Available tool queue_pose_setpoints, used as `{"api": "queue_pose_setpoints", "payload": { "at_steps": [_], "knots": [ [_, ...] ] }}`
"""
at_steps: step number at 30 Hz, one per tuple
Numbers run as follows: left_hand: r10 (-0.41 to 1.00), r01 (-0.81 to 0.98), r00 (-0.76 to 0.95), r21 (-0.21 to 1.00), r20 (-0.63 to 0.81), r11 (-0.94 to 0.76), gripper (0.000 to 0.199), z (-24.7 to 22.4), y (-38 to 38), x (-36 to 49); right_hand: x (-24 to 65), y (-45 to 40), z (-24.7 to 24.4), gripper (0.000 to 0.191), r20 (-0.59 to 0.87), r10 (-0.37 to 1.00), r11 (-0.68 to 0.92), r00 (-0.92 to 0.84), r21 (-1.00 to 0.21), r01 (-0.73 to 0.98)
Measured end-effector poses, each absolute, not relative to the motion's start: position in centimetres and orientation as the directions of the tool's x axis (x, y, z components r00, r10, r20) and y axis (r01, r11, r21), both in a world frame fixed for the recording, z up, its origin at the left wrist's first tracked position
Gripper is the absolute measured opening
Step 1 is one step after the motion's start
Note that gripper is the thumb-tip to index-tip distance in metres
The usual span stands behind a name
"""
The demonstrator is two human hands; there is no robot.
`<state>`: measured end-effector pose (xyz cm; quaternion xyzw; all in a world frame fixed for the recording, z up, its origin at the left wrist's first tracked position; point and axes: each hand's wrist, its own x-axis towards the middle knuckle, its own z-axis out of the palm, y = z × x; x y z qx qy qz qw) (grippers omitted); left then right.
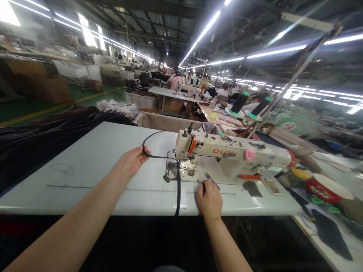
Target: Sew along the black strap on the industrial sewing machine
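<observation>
A narrow black strap [178, 189] runs from the table's front edge up to the needle area of a white sewing machine [235, 149]. Beyond there it curves out to the left in a loop. My left hand [134, 159], palm turned partly upward, holds that loop between its fingers left of the machine head. On the table's front part, right of the strap, rests my right hand [210, 199] with its fingers curled. Small scissors with pinkish handles [213, 181] show at its fingers, blades pointing toward the machine; part of the grip is hidden.
The white table [85, 162] extends leftward, with a loose thread on it. A heap of black strips [56, 132] lies beyond its left edge. Black thread cones [239, 104] stand behind the machine. At right are a red bowl [326, 187] and dark cut pieces [331, 232].
</observation>
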<state>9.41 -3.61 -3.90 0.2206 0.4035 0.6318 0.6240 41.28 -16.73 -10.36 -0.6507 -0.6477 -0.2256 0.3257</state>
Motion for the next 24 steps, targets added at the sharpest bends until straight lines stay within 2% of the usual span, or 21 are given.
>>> {"api": "queue_pose_setpoints", "payload": {
  "at_steps": [4,11,24],
  "knots": [
    [0.962,-0.599,-0.143,0.794,-0.232,0.102,0.008,-4.0,-8.3,8.0,41.0,-16.8,-10.0,0.020,0.701,0.708,0.040,0.081,-0.154,0.987],
    [0.907,-0.636,-0.288,0.769,-0.307,0.058,0.019,-4.5,-13.9,5.6,40.8,-17.0,-9.7,0.020,0.702,0.707,0.031,0.087,-0.153,0.988],
    [0.791,-0.550,-0.423,0.819,-0.443,0.164,0.022,-6.3,-19.9,-0.5,40.6,-17.2,-9.8,0.017,0.730,0.674,0.019,0.110,-0.166,0.986]
  ]
}}
